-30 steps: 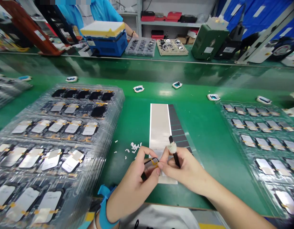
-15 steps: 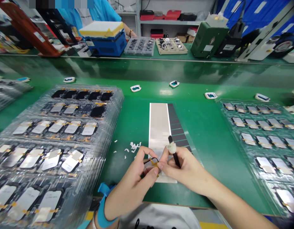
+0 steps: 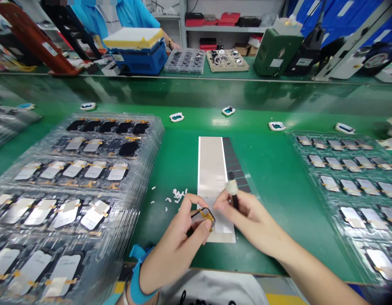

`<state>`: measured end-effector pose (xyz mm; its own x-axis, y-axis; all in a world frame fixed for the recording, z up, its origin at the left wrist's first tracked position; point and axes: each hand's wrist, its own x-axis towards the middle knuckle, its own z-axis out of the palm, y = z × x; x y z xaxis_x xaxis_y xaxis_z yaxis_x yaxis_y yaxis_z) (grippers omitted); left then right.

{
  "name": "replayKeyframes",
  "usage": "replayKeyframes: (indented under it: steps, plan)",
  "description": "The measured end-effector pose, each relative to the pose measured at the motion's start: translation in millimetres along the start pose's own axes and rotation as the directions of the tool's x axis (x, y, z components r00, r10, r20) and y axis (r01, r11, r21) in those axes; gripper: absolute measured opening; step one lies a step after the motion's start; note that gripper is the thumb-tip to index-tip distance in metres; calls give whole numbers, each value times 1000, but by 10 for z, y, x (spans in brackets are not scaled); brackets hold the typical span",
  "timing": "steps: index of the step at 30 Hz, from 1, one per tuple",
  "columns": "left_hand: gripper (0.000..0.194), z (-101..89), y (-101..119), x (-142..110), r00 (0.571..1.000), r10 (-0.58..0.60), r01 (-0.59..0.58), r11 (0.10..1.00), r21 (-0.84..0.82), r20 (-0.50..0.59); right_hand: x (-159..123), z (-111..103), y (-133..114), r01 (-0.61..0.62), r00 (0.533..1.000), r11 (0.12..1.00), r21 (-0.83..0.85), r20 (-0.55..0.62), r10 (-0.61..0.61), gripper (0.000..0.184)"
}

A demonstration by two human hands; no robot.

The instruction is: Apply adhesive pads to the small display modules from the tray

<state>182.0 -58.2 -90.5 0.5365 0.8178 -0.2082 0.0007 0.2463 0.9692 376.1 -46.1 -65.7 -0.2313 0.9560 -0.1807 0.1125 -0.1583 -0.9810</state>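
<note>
My left hand (image 3: 179,237) pinches a small screen module (image 3: 209,215) with a black rounded rim and an orange flex ribbon. Its thumb lies across the near side, and the palm hides part of the piece. My right hand (image 3: 251,222) holds a black pen-like tool (image 3: 232,186) with a whitish wrap, tilted upward between the fingers. Its thumb and forefinger are together just right of the module, not touching it; whether they pinch anything small is unclear. Beneath both hands lies a beige-and-white sheet strip (image 3: 211,165) beside a row of dark grey strips (image 3: 236,163).
Stacked clear trays (image 3: 119,199) of screen modules stand left; another tray (image 3: 334,173) is at right. White scraps (image 3: 178,194) lie by my left hand. Small white-rimmed parts (image 3: 176,117) line the green strip behind. A co-worker's blue sleeve (image 3: 132,17) shows across the bench.
My right fingers have drawn back to the right from the module, baring more of its ribbon and rim. The left hand keeps its hold. The white-rimmed parts have shifted slightly left.
</note>
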Motion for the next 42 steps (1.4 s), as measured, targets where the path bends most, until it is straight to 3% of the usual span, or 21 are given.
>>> replayKeyframes:
  steps: [4,8,11,14,23,28,34,39,42]
  plan:
    - [10,9,-15,15,996,54,-40,983,182,-75,-179,-105,-4,213,947,966,-149,-212,-241,38]
    - [6,14,-10,36,987,97,-42,929,367,-132,-393,14,164,304,903,909,-285,-219,-370,31]
    - [5,21,17,49,983,131,-52,869,492,-128,-484,181,323,261,912,919,-297,-235,-335,17]
    - [3,29,41,59,980,164,-66,803,592,-113,-516,295,416,194,904,941,-276,-322,-280,8]
    - [3,42,68,83,973,209,-80,715,694,-103,-482,376,476,153,872,978,-143,-445,-202,3]
    - [5,35,72,78,971,205,-70,730,680,-120,-507,381,457,205,861,979,-14,-474,-187,4]
    - [5,25,43,73,953,203,-27,797,604,-225,-472,310,470,248,750,954,167,-656,-80,10]
    - [4,41,66,77,959,175,-96,940,327,-223,-390,337,387,371,732,903,219,-667,-139,8]
    - [11,65,111,65,973,95,-84,995,58,-211,-344,401,305,408,684,892,194,-712,-158,9]
